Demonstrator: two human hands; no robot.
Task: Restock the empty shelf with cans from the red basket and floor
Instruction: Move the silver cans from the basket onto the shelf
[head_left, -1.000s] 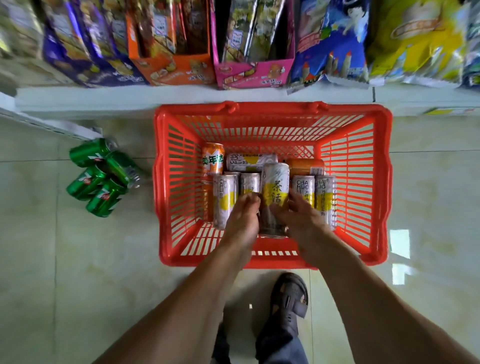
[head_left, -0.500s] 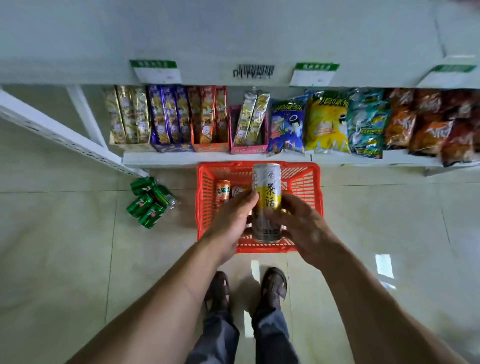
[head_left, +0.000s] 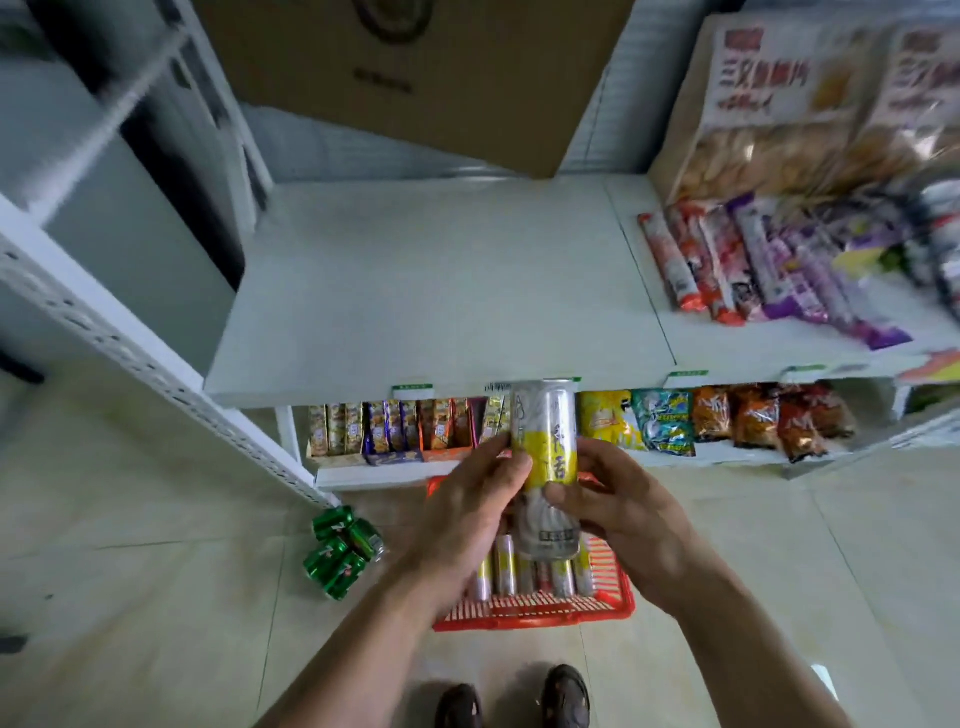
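Cans in green (head_left: 343, 557) lie on their sides on the floor at about 8 o'clock from the hands, well apart from them. Left hand (head_left: 467, 512) has its fingers (head_left: 511, 465) curled round the left flank of the tall silver-and-yellow can (head_left: 545, 470); right hand (head_left: 631, 514) wraps the opposite flank, thumb across the lower label. The can is thus gripped from both sides, upright, its long axis running 12 to 6 o'clock, lid toward 12. Both hands are equally near it. Below, at 6 o'clock, the red basket (head_left: 535, 616) sits on the floor with more cans standing in it. The empty shelf (head_left: 431, 291) lies at 12 o'clock from the can, its front edge just behind the can's top in this view. Judged from this, the coming move is forward toward 12 o'clock, base first onto the bare board. Snack packets (head_left: 753, 265) occupy the shelf's right part, at 2 o'clock.
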